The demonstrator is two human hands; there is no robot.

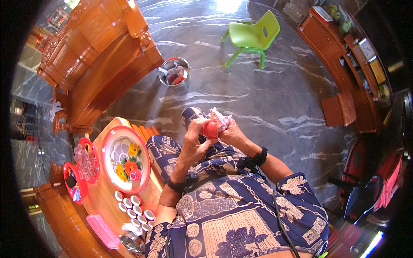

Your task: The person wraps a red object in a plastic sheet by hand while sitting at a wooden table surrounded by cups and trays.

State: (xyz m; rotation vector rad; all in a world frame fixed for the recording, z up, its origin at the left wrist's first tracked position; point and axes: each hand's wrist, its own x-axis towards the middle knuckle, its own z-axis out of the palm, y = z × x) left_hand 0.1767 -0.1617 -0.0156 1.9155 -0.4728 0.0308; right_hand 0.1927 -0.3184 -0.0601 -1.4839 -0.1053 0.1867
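Observation:
A small red cup-like vessel [210,129] is held above my lap, its rim facing my left hand [193,142], whose fingers and thumb grip its near side. My right hand [233,133] presses a crumpled pink-and-white cloth [220,118] against the vessel's far side. On the wooden table at my left stands a round enamel tray [105,151] with a red rim and painted flowers; a small red lidded piece [135,175] sits on it. Several small cups [131,213] with white insides stand in rows beside the tray.
Red trays with glasses [86,161] and small items [75,190], a pink plastic basket [102,231] and a metal vessel [131,243] are on the table. Beyond are a carved wooden bench [106,67], a metal bin [174,71], a green chair [250,35] and a wooden cabinet [329,48].

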